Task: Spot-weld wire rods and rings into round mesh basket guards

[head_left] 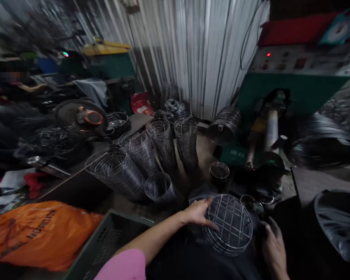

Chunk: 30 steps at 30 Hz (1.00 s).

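My left hand (196,213) grips the left rim of a round wire basket (229,225), thumb over its crossed-wire face and fingers at its edge. The basket is shallow, with several rings around its side, and is tilted up over dark cloth on my lap. My right hand (272,243) is just right of the basket, apart from it, fingers loosely bent and spread, with nothing visible in them. Its fingertips look dark and slightly blurred. Beyond the basket, a small stack of wire rings (219,171) stands near the machine.
Tall stacks of wire rings (160,142) stand ahead on the left. A green crate (111,237) and an orange sack (41,233) are at lower left. A green machine (291,91) rises at right, near a dark tub (321,217). A fan (81,116) and another person (23,85) are farther left.
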{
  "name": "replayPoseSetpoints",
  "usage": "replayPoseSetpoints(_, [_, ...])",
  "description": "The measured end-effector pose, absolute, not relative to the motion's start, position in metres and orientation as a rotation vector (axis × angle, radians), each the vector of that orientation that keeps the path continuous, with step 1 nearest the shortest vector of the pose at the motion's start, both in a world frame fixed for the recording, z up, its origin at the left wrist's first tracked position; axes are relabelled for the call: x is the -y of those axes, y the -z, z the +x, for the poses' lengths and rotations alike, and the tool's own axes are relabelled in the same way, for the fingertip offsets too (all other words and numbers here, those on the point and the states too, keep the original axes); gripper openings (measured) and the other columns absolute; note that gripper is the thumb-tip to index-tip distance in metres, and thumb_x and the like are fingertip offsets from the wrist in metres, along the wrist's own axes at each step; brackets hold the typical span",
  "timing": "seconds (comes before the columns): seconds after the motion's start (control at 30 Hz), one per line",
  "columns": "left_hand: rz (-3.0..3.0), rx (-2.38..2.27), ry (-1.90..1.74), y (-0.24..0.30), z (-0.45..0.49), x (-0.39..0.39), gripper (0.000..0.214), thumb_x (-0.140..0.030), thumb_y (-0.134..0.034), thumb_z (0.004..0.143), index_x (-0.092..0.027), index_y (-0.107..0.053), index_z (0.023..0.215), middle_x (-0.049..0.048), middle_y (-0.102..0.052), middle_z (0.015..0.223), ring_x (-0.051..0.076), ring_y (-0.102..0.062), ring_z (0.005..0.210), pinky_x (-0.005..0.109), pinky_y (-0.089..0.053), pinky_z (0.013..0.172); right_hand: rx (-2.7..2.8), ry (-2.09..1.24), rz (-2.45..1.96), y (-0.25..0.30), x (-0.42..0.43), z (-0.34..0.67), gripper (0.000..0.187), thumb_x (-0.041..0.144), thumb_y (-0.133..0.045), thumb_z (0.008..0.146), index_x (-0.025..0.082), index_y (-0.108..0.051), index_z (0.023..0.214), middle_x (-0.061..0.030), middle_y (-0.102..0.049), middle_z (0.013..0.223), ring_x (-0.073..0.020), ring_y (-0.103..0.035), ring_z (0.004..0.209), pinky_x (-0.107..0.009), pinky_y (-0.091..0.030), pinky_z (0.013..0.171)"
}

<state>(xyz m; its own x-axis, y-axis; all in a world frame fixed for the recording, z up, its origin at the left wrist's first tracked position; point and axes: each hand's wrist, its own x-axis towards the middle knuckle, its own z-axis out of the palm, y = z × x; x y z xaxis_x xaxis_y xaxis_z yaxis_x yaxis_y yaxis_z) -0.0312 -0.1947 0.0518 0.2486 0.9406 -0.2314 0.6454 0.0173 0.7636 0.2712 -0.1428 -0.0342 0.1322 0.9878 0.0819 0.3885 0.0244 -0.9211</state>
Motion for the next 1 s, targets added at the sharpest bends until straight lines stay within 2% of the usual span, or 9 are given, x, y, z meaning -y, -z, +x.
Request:
replayPoseSetpoints(0.13, [1.502, -1.508, -0.653, -0.063, -0.053, 0.161, 0.084, -0.057, -0.067, 0.061, -0.019, -0.042, 0.132, 0.0095, -0.060, 0.106, 0.025, -0.057, 0.094, 0.035, -0.045, 0.082, 1.255, -0.875, -1.626, 0.032, 0.149, 0.249, 0.057, 0.057, -0.052, 0.068, 0.014, -0.054, 0.106, -0.0153, -0.059, 0.103, -0.0321, -0.053, 0.100, -0.045, -0.042, 0.085])
replayPoseSetpoints(0.2, [1.434, -1.471, -0.632, -0.065, -0.060, 0.136, 0.091, -0.052, -0.071, 0.059, -0.015, -0.038, 0.135, 0.0111, -0.058, 0.110, 0.024, -0.056, 0.096, 0.033, -0.044, 0.083, 1.042, -0.952, -1.574, 0.027, 0.151, 0.245, 0.046, 0.051, -0.058, 0.065, 0.016, -0.055, 0.095, -0.0088, -0.061, 0.090, -0.0246, -0.056, 0.088, -0.039, -0.045, 0.078])
replayPoseSetpoints(0.3, [1.342, -1.299, -0.503, -0.058, -0.057, 0.097, 0.090, -0.048, -0.073, 0.057, -0.015, -0.040, 0.133, 0.0112, -0.055, 0.119, 0.022, -0.054, 0.104, 0.030, -0.041, 0.089, 0.546, -1.214, -1.419, 0.020, 0.147, 0.250, 0.032, 0.035, -0.064, 0.060, 0.018, -0.056, 0.086, 0.0012, -0.056, 0.070, -0.0117, -0.052, 0.061, -0.025, -0.044, 0.055])
replayPoseSetpoints(0.4, [1.238, -1.122, -0.315, -0.047, -0.042, 0.067, 0.081, -0.046, -0.071, 0.061, -0.018, -0.041, 0.131, 0.0082, -0.056, 0.118, 0.020, -0.053, 0.105, 0.028, -0.042, 0.086, 0.250, -1.391, -1.266, 0.016, 0.146, 0.261, 0.029, 0.022, -0.063, 0.057, 0.017, -0.059, 0.085, 0.0029, -0.053, 0.065, -0.0079, -0.050, 0.054, -0.018, -0.038, 0.044])
replayPoseSetpoints(0.53, [1.238, -1.044, -0.065, -0.036, -0.016, 0.043, 0.059, -0.051, -0.063, 0.065, -0.022, -0.053, 0.116, 0.0029, -0.062, 0.106, 0.019, -0.054, 0.100, 0.030, -0.043, 0.079, 0.133, -1.460, -1.165, 0.014, 0.152, 0.269, 0.027, 0.015, -0.063, 0.059, 0.016, -0.059, 0.086, 0.0037, -0.051, 0.061, -0.0066, -0.050, 0.053, -0.016, -0.040, 0.042])
replayPoseSetpoints(0.67, [1.281, -1.001, 0.186, -0.033, 0.010, 0.025, 0.051, -0.060, -0.061, 0.062, -0.021, -0.062, 0.095, 0.0022, -0.065, 0.091, 0.019, -0.057, 0.083, 0.030, -0.046, 0.067, 0.112, -1.519, -1.143, 0.018, 0.153, 0.273, 0.025, 0.017, -0.068, 0.061, 0.017, -0.058, 0.084, 0.0036, -0.053, 0.065, -0.0073, -0.053, 0.056, -0.019, -0.047, 0.046])
replayPoseSetpoints(0.77, [1.309, -0.916, 0.358, -0.036, 0.024, 0.016, 0.052, -0.059, -0.067, 0.055, -0.022, -0.063, 0.091, 0.0022, -0.064, 0.082, 0.019, -0.057, 0.074, 0.030, -0.047, 0.059, 0.163, -1.494, -1.174, 0.021, 0.152, 0.272, 0.028, 0.023, -0.073, 0.058, 0.019, -0.059, 0.083, 0.0035, -0.056, 0.067, -0.0089, -0.055, 0.057, -0.020, -0.045, 0.044])
replayPoseSetpoints(0.9, [1.349, -0.890, 0.405, -0.043, 0.031, 0.016, 0.048, -0.049, -0.074, 0.049, -0.020, -0.063, 0.086, 0.0004, -0.060, 0.067, 0.017, -0.056, 0.065, 0.024, -0.042, 0.049, 0.363, -1.251, -1.314, 0.018, 0.154, 0.265, 0.032, 0.034, -0.075, 0.057, 0.018, -0.063, 0.083, 0.0046, -0.056, 0.060, -0.0074, -0.049, 0.049, -0.018, -0.034, 0.038])
replayPoseSetpoints(1.0, [1.394, -0.885, 0.280, -0.054, 0.024, 0.028, 0.043, -0.044, -0.075, 0.048, -0.018, -0.062, 0.080, -0.0002, -0.061, 0.070, 0.016, -0.057, 0.067, 0.023, -0.041, 0.050, 0.698, -0.982, -1.474, 0.015, 0.161, 0.264, 0.033, 0.040, -0.071, 0.062, 0.017, -0.067, 0.086, -0.0005, -0.064, 0.069, -0.0121, -0.056, 0.059, -0.024, -0.044, 0.052])
